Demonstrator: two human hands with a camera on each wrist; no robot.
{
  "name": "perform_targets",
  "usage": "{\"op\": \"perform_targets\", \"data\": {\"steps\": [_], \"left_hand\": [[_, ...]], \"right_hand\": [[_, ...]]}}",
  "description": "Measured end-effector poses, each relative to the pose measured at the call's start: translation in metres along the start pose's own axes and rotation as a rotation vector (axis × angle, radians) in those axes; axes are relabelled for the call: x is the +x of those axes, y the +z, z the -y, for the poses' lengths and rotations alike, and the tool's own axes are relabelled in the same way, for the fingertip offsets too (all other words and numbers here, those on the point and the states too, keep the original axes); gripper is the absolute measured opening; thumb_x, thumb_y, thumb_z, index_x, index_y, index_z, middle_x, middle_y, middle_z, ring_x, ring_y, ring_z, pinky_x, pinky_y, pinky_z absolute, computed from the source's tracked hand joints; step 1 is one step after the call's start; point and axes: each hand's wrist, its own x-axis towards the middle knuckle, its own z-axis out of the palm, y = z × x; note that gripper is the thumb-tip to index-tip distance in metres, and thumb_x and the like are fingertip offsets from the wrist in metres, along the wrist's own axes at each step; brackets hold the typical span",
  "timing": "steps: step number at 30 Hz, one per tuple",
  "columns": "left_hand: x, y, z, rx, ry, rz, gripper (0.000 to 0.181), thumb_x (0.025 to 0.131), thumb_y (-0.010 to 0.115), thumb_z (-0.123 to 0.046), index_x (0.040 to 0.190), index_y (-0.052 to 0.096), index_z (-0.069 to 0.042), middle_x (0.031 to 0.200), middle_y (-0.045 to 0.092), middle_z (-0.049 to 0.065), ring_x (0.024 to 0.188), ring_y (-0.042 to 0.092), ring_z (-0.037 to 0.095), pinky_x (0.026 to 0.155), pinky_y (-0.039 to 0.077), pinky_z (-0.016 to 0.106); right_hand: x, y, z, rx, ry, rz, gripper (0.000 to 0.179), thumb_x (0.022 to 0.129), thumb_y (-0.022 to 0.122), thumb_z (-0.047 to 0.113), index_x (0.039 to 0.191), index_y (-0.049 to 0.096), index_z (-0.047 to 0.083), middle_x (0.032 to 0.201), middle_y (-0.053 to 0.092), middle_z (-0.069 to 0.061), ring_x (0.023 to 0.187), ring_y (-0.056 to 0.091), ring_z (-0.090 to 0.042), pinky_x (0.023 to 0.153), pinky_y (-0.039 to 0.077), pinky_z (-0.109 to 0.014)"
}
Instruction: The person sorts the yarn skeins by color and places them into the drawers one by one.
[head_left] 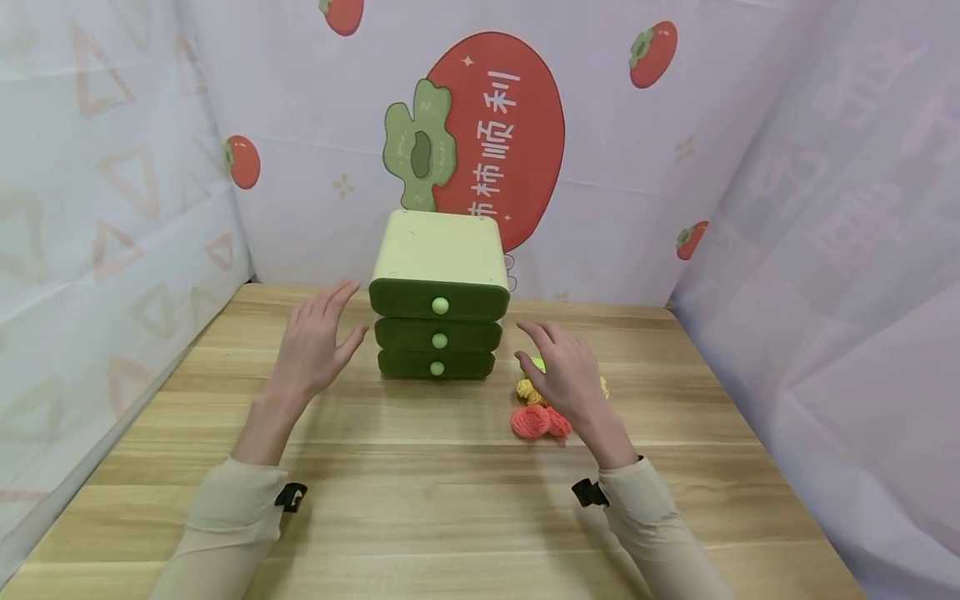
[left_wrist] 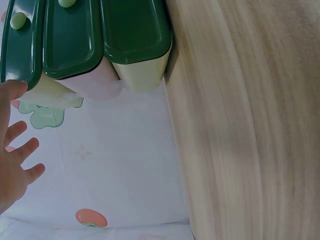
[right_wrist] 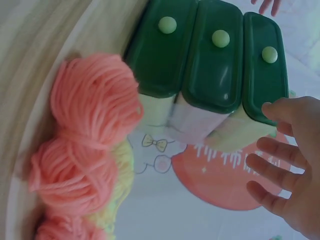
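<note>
A small three-drawer box (head_left: 442, 250) with a pale top, dark green drawer fronts and round light-green knobs stands at the back middle of the table, all drawers closed. My left hand (head_left: 311, 342) hovers at its left side with fingers spread and nothing held. On the right side, my right hand (head_left: 562, 371) is raised with relaxed fingers and holds nothing. Beneath and beside the right hand lie a coral-pink yarn bundle (right_wrist: 95, 100) and a yellow yarn bundle (head_left: 531, 392), with a bit of bright green yarn (head_left: 538, 364) behind, partly hidden by the hand.
The wooden table (head_left: 420, 500) runs up to a printed cloth backdrop (head_left: 600, 217) right behind the drawer box. Cloth walls (head_left: 840, 275) also close off the left and right sides. A black strap (head_left: 291, 497) shows at the left sleeve cuff.
</note>
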Motion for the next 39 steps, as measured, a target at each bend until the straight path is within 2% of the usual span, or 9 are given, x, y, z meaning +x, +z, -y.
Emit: {"op": "perform_targets", "data": {"steps": [7,16,22,27,33,39], "left_hand": [[0.013,-0.003,-0.004,-0.029,0.017,-0.032,0.062,0.089,0.074,-0.014,0.145,0.047,-0.005,0.141,0.054,0.019,0.123,0.051,0.040,0.103,0.039,0.057],[0.022,-0.001,-0.009,-0.224,-0.034,-0.110,0.050,0.092,0.070,-0.010,0.138,0.054,-0.002,0.143,0.053,0.018,0.131,0.048,0.038,0.105,0.037,0.059],[0.034,-0.002,-0.013,-0.248,-0.029,-0.112,0.045,0.094,0.068,-0.014,0.136,0.055,-0.002,0.149,0.046,0.018,0.133,0.046,0.038,0.110,0.033,0.060],[0.044,0.000,-0.019,-0.277,-0.026,-0.104,0.043,0.097,0.065,-0.016,0.136,0.056,-0.003,0.147,0.048,0.019,0.138,0.043,0.038,0.112,0.033,0.060],[0.051,0.006,-0.023,-0.362,-0.054,-0.134,0.039,0.099,0.062,-0.018,0.135,0.058,-0.003,0.145,0.051,0.016,0.136,0.045,0.036,0.114,0.033,0.054],[0.058,0.010,-0.025,-0.436,-0.087,-0.123,0.038,0.101,0.059,-0.022,0.135,0.058,-0.006,0.145,0.050,0.015,0.138,0.044,0.033,0.115,0.033,0.053]], "right_hand": [[0.018,0.001,0.011,0.000,-0.074,-0.042,0.044,0.089,0.074,0.020,0.131,0.064,0.014,0.110,0.069,-0.006,0.091,0.068,-0.024,0.069,0.056,-0.042],[0.027,0.006,0.032,0.018,-0.132,-0.063,0.036,0.091,0.072,0.021,0.125,0.066,0.011,0.101,0.071,-0.006,0.078,0.068,-0.022,0.062,0.055,-0.034],[0.031,0.011,0.043,0.034,-0.146,-0.070,0.035,0.091,0.072,0.021,0.125,0.066,0.012,0.091,0.068,-0.003,0.063,0.058,-0.016,0.053,0.047,-0.029],[0.037,0.014,0.051,0.034,-0.163,-0.089,0.034,0.092,0.071,0.023,0.124,0.067,0.012,0.087,0.066,-0.001,0.058,0.050,-0.013,0.049,0.040,-0.025],[0.043,0.016,0.061,0.025,-0.150,-0.073,0.030,0.096,0.066,0.025,0.125,0.067,0.015,0.085,0.066,0.001,0.052,0.045,-0.009,0.044,0.032,-0.022],[0.051,0.017,0.069,0.028,-0.133,-0.082,0.028,0.098,0.063,0.025,0.124,0.067,0.016,0.082,0.068,0.003,0.045,0.042,-0.008,0.040,0.023,-0.021]]}}
